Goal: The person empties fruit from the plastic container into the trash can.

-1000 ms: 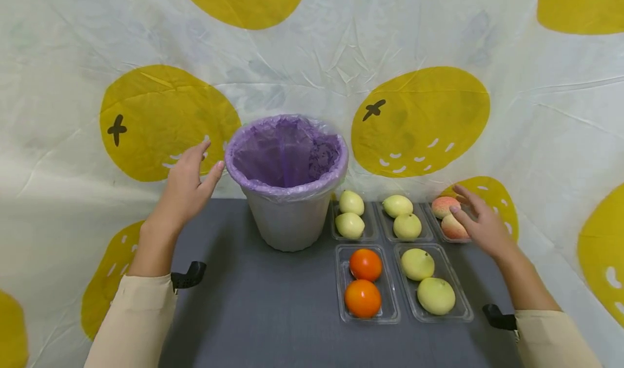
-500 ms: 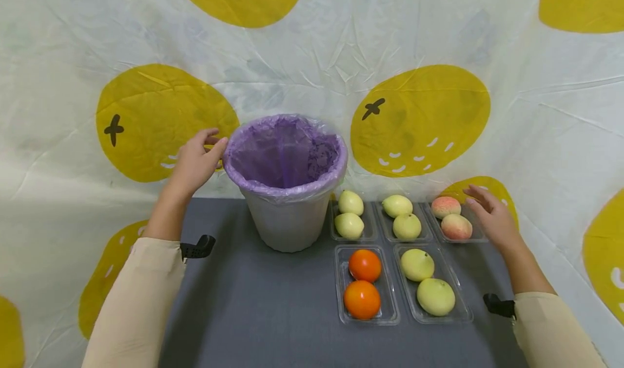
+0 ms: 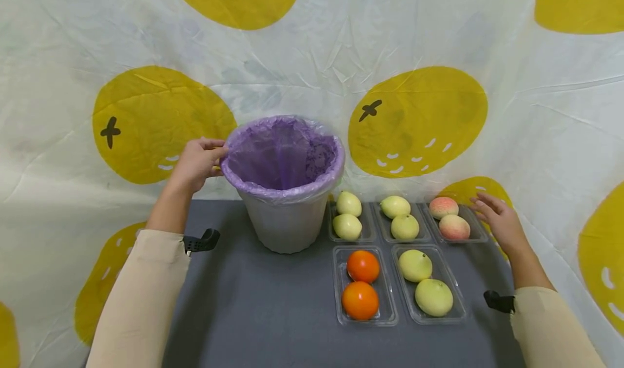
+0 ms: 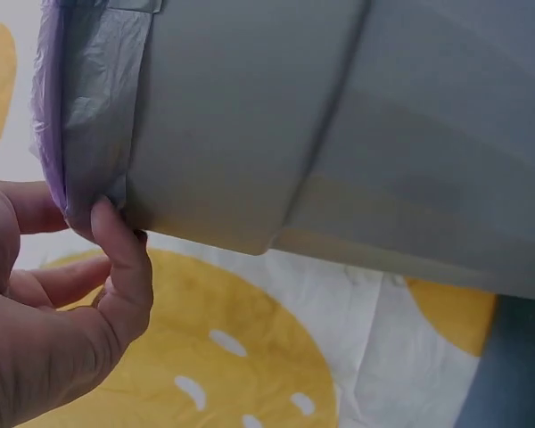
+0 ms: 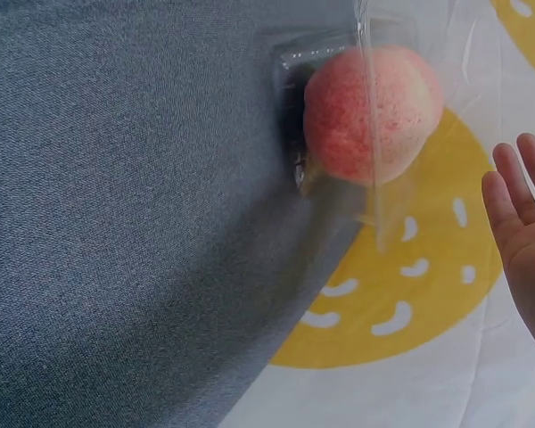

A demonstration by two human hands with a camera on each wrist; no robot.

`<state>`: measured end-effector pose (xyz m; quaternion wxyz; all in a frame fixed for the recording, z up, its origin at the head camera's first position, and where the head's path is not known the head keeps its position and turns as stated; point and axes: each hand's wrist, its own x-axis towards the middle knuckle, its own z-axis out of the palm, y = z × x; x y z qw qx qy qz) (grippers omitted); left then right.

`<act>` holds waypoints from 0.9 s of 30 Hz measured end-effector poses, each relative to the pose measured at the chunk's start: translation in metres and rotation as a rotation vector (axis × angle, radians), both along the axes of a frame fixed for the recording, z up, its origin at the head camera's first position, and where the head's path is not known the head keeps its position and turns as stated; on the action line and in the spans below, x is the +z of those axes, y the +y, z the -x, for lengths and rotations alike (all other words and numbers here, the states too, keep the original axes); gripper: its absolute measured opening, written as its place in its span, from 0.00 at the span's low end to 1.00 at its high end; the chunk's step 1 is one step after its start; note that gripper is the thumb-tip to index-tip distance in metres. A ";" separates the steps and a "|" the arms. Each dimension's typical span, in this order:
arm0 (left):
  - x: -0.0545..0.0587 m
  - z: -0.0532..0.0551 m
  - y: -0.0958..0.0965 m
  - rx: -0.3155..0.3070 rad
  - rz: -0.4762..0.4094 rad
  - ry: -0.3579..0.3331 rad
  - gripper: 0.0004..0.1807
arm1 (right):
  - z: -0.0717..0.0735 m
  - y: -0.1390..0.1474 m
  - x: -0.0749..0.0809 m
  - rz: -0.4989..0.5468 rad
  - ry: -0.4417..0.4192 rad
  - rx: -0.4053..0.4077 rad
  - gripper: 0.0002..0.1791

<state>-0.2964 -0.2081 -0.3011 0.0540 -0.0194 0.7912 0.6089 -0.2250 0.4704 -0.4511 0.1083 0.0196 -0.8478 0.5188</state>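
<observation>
The left hand [image 3: 192, 165] pinches the purple plastic liner [image 3: 287, 193] on the tapered grey-white bin [image 3: 288, 227], near the desk's [image 3: 273, 314] far edge; the right hand [image 3: 504, 226], grip apart, is beside round pink peaches [image 3: 454, 227] in a clear tray [image 3: 477, 231].

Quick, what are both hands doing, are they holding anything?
Left hand: pinching the bag at the rim of the bin.
Right hand: open, empty, near the peaches.

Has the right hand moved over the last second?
Yes: in the head view, the right hand has shifted to the right, away from the peaches, which its fingers partly covered before.
</observation>
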 end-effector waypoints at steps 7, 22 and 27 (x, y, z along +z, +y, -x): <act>-0.002 0.004 -0.003 -0.028 -0.065 -0.051 0.31 | 0.008 0.013 -0.006 0.050 -0.122 -0.003 0.33; -0.001 0.003 -0.001 -0.028 -0.069 -0.052 0.29 | 0.026 0.040 -0.028 0.034 -0.229 -0.035 0.27; -0.001 0.002 -0.001 -0.022 -0.056 -0.053 0.29 | 0.033 0.042 -0.037 -0.214 -0.296 -0.110 0.40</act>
